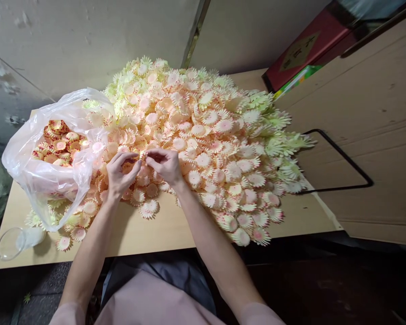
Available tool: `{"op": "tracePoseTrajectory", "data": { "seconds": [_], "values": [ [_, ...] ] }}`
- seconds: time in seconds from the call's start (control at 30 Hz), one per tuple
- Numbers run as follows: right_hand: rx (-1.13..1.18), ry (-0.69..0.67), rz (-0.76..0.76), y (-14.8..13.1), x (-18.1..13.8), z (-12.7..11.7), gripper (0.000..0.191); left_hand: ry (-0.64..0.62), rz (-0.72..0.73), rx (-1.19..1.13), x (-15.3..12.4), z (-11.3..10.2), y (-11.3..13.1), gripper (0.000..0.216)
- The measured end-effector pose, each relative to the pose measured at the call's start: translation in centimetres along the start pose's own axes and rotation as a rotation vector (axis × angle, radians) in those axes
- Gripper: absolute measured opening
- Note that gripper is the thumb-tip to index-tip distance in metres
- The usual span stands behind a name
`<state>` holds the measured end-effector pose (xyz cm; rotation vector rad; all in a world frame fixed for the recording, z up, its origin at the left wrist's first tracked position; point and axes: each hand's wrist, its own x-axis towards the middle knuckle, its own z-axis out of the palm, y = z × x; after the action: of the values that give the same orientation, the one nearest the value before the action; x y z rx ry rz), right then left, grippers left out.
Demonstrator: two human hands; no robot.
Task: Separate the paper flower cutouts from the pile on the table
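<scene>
My left hand [122, 175] and my right hand [166, 167] are close together over the front of a large heap of artificial flower pieces [203, 131]. The fingers of both hands are curled with thumbs towards the fingertips, as in a pinch. Whatever lies between them is too small to make out against the flowers behind. The pieces are round, pale pink and cream with fringed petals, greener at the back and right. Left of my left hand sits an open clear plastic bag [27, 149] holding darker red-and-yellow flower pieces [62, 145].
At the table's [149, 237] front left corner stands a clear cup [11, 243] with something whitish. A large cardboard sheet [368, 158] and a bent black metal bar [345, 153] flank the right side. Behind it is a red box [306, 49]. A wall [88, 40] closes off the back.
</scene>
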<state>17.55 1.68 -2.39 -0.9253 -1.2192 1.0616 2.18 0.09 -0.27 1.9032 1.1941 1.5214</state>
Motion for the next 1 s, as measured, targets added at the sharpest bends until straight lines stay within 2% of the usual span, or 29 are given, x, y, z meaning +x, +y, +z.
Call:
{"op": "tracePoseTrajectory", "data": {
  "seconds": [0.17, 0.3, 0.47, 0.6, 0.8, 0.93, 1.0],
  "values": [
    [-0.058, -0.052, -0.001, 0.2, 0.0, -0.1, 0.009, 0.026, 0.062, 0.049, -0.3, 0.2, -0.3, 0.015],
    [-0.115, -0.089, -0.017, -0.2, -0.2, 0.0, 0.007, 0.000, 0.096, 0.106, -0.2, 0.0, 0.1, 0.015],
    [-0.332, -0.073, -0.154, -0.9, -0.3, 0.1, 0.005, -0.040, 0.180, 0.181, 0.0, -0.2, 0.4, 0.013],
    [-0.367, -0.044, -0.238, -0.6, -0.4, 0.1, 0.003, -0.043, 0.206, 0.211, -0.1, -0.1, 0.2, 0.013],
    [-0.386, 0.007, -0.206, -0.7, -0.5, 0.5, 0.005, -0.019, 0.149, 0.259, -0.2, 0.0, -0.4, 0.014],
    [-0.334, 0.036, -0.163, -0.9, -0.5, 0.7, 0.014, 0.009, 0.077, 0.223, -0.3, 0.0, -0.6, 0.017],
    [-0.243, 0.043, -0.092, -0.7, -0.5, 0.7, 0.006, 0.042, 0.032, 0.188, -0.4, 0.1, -0.4, 0.017]
  ]
}}
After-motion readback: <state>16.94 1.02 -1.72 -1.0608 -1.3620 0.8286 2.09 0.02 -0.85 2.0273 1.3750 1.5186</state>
